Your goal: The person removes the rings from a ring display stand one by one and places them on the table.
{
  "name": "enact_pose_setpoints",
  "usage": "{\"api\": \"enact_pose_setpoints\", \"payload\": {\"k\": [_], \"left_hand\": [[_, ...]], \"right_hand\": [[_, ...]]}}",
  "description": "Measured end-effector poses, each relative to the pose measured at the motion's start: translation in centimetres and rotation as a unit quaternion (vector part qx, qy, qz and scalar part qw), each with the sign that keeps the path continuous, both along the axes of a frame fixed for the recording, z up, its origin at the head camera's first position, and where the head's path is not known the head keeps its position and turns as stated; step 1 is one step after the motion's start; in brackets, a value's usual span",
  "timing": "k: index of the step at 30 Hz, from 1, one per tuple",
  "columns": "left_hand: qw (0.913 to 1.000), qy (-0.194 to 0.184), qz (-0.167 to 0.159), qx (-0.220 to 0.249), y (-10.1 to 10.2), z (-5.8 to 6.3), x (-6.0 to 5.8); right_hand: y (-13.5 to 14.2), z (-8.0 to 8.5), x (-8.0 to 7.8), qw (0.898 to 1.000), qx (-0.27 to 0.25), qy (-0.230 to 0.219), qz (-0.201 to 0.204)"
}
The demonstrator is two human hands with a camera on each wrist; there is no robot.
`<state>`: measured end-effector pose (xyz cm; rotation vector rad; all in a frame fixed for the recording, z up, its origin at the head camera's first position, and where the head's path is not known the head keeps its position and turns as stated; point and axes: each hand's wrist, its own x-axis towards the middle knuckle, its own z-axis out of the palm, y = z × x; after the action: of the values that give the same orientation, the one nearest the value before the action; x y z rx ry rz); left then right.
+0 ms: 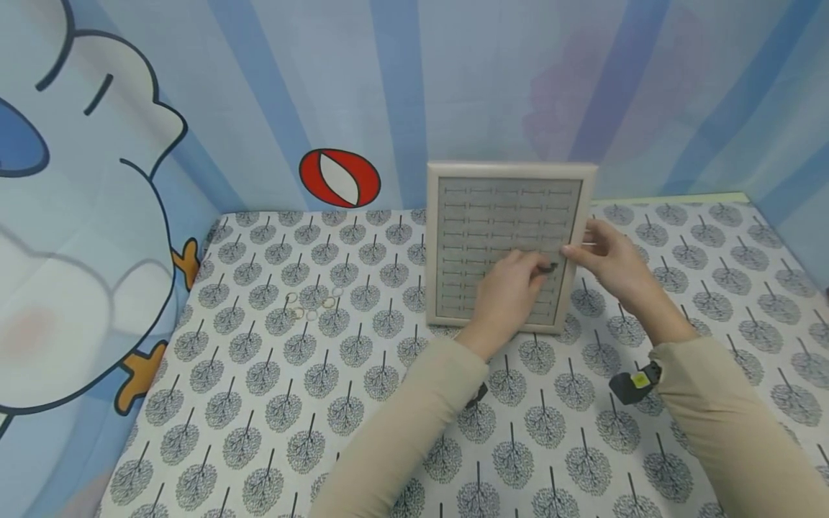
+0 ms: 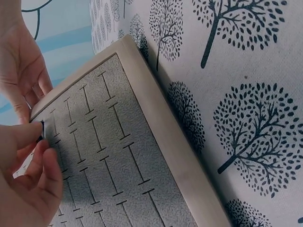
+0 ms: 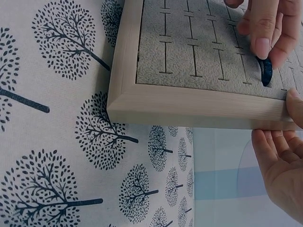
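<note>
A ring display board (image 1: 508, 212), with grey padding cut by rows of slits in a pale wooden frame (image 1: 512, 170), stands tilted on the cloth-covered table. My left hand (image 1: 508, 291) pinches a dark, shiny ring (image 3: 267, 73) between thumb and fingertips, right at a slit near the board's right edge. Part of the ring is hidden by the fingers in the left wrist view. At the board's right side, my right hand (image 1: 612, 262) grips the frame, thumb on the front and fingers behind it. No other ring shows in the visible slits.
Several thin rings (image 1: 329, 302) lie on the table, left of the board. The tree-patterned cloth (image 1: 356, 349) covers the table. Behind it hangs a blue striped backdrop (image 1: 479, 86) with cartoon prints. A dark wrist device (image 1: 637, 381) sits below the right sleeve.
</note>
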<state>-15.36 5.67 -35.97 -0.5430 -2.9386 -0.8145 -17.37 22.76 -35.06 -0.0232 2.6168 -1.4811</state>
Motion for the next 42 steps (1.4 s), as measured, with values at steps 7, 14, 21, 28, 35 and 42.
{"api": "enact_pose_setpoints", "payload": {"k": [7, 14, 21, 28, 35, 42], "left_hand": [[0.9999, -0.001, -0.007, -0.014, 0.0, 0.0, 0.0], [0.9993, -0.006, -0.02, -0.032, -0.3, 0.1, -0.1], [0.9988, -0.023, -0.042, -0.005, -0.8, -0.3, -0.4], [0.9961, -0.039, -0.071, 0.033, -1.4, -0.3, -0.6], [0.9929, -0.029, -0.056, 0.101, -3.1, 0.6, -0.9], [0.9835, 0.051, 0.035, 0.17, -7.0, 1.0, -1.9]], "right_hand": [[0.0, 0.0, 0.1, 1.0, 0.004, -0.005, -0.004], [0.1, -0.1, -0.1, 1.0, -0.005, -0.001, 0.003], [0.0, -0.2, -0.1, 1.0, -0.004, -0.001, 0.004], [0.0, 0.0, 0.2, 1.0, 0.006, 0.001, 0.002], [0.0, -0.1, 0.2, 1.0, -0.003, -0.004, 0.002], [0.0, 0.0, 0.1, 1.0, -0.002, -0.009, 0.002]]}}
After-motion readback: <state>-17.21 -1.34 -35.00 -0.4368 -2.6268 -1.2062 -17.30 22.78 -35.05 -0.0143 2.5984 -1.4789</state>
